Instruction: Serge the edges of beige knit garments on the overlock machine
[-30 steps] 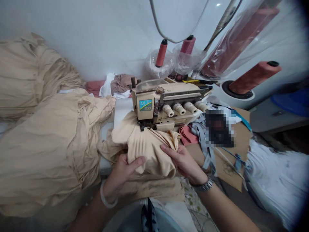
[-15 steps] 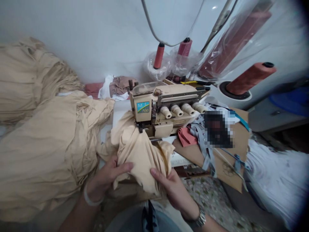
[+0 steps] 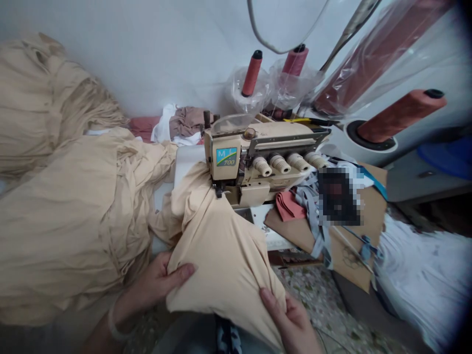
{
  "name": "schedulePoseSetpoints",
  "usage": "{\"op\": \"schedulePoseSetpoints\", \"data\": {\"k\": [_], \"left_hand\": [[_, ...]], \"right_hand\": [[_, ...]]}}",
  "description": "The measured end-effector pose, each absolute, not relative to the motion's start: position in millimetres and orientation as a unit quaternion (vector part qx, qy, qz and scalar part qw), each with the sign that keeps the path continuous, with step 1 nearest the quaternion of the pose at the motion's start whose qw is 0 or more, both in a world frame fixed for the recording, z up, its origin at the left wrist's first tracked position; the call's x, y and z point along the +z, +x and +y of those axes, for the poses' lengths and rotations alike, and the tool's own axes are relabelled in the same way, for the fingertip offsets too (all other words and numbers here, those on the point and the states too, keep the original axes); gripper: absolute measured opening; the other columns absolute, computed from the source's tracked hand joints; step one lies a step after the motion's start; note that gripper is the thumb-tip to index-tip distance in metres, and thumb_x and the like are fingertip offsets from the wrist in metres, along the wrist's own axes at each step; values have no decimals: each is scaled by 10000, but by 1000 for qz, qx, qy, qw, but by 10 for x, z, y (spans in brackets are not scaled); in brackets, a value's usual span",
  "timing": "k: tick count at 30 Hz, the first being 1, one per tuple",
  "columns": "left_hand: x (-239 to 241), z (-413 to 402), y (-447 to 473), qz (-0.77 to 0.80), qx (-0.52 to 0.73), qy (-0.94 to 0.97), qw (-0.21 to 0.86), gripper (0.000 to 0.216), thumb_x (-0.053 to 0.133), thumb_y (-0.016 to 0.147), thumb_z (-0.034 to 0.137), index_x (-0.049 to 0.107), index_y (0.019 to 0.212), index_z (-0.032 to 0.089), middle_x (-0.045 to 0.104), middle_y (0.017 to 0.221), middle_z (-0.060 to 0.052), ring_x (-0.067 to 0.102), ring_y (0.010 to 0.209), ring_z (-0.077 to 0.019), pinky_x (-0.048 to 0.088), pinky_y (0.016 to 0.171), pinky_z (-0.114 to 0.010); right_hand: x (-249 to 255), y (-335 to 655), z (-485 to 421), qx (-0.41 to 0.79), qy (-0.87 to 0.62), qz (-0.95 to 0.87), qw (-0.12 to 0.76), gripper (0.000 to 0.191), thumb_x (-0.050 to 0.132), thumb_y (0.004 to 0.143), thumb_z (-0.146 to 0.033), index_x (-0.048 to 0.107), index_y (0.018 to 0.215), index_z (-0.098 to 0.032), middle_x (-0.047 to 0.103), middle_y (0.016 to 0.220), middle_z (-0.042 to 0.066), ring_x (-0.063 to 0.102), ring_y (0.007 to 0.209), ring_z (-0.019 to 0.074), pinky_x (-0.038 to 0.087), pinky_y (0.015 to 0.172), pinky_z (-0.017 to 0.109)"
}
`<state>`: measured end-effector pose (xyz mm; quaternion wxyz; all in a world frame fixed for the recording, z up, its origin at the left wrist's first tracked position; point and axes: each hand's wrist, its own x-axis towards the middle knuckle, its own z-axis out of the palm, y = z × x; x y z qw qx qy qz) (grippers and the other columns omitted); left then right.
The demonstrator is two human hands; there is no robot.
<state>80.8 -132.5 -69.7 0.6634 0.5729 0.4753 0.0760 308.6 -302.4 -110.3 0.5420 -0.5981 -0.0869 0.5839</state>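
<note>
A piece of beige fabric [image 3: 221, 255] hangs stretched between my two hands, and its far end runs up to the needle area of a cream overlock sewing machine [image 3: 271, 142]. My left hand [image 3: 167, 278] pinches the left edge, thumb on top. At the lower right, my right hand [image 3: 285, 314] grips the other edge, thumb on top and fingers underneath. Folds of the fabric bunch at the left of the presser foot [image 3: 219, 191]. The fingers under the cloth are partly hidden.
Large heaps of beige fabric [image 3: 55, 216] fill the left side. Orange thread cones [image 3: 252, 73] stand behind the machine. Right of it lie a folded coral cloth [image 3: 289, 205], grey strips and a cardboard sheet [image 3: 346, 246]. White fabric [image 3: 424, 275] is piled at the far right.
My hands have moved apart and towards me, the right one down and right. The bunched fabric between them is now spread flatter and pulled taut. The camera view has shifted slightly.
</note>
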Motion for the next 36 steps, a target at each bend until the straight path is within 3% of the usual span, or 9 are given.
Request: {"op": "schedulePoseSetpoints", "data": {"k": [3,7,18,23,26,28,31,34,36], "left_hand": [[-638,-1260,830,501,126,583,627,502,666,802,632,676,747,133,649,649,-21,516,564,-123,390,476,-201],[-487,-1033,958,523,175,609,570,500,676,793,625,705,891,136,724,782,-49,605,648,-171,469,535,-234],[-54,-346,1112,531,204,783,253,459,629,835,590,705,1026,179,757,934,-48,696,884,-263,523,765,-320],[-129,-283,1328,376,303,876,-22,335,611,903,333,612,1181,147,661,1228,-140,593,1214,-293,472,1016,-422],[-158,-319,1358,231,215,948,-35,289,456,995,243,640,1215,200,643,1306,-98,574,1255,-238,454,1051,-394],[-127,-391,1306,283,161,944,-45,329,421,1020,294,658,1235,221,684,1198,-88,657,1078,-227,519,907,-352],[-60,-530,1217,405,120,902,-86,345,457,1007,372,698,1191,208,693,960,-85,672,832,-225,534,718,-328],[-83,-613,1223,354,155,918,-87,297,487,990,270,695,1161,143,683,1066,-130,660,979,-263,554,833,-387],[-166,-628,1267,264,188,945,-50,303,444,988,154,661,1197,116,664,1224,-146,627,1130,-257,539,953,-410]], "right_hand": [[-1129,3098,-2897,576,-589,-95,559,512,784,724,-596,772,1016,-176,782,988,140,728,966,339,589,853,446],[-1131,3123,-2673,556,-584,-158,570,489,739,778,-593,756,1059,-193,779,1006,123,723,971,317,586,842,419],[-946,3015,-2014,388,-636,-298,597,450,648,838,-603,651,665,-187,687,711,45,655,755,217,550,727,319],[-985,3155,-1619,360,-586,-265,676,392,753,752,-518,681,953,-189,744,976,74,681,898,225,553,841,355],[-955,3147,-1488,426,-555,-341,628,340,778,706,-447,701,920,-194,757,963,63,694,930,242,560,865,355],[-937,3152,-1460,471,-562,-376,567,261,771,674,-393,713,833,-195,764,870,51,705,899,264,573,833,355],[-920,3221,-1452,491,-560,-290,601,344,677,711,-419,722,973,-201,777,987,70,714,959,293,587,833,379],[-876,3313,-1453,548,-521,-212,619,521,567,812,-561,667,1181,-206,751,1137,95,712,1047,300,595,868,423],[-826,3358,-1466,594,-507,-242,576,555,638,807,-591,660,1220,-220,749,1150,91,702,1086,308,587,905,449]]}}
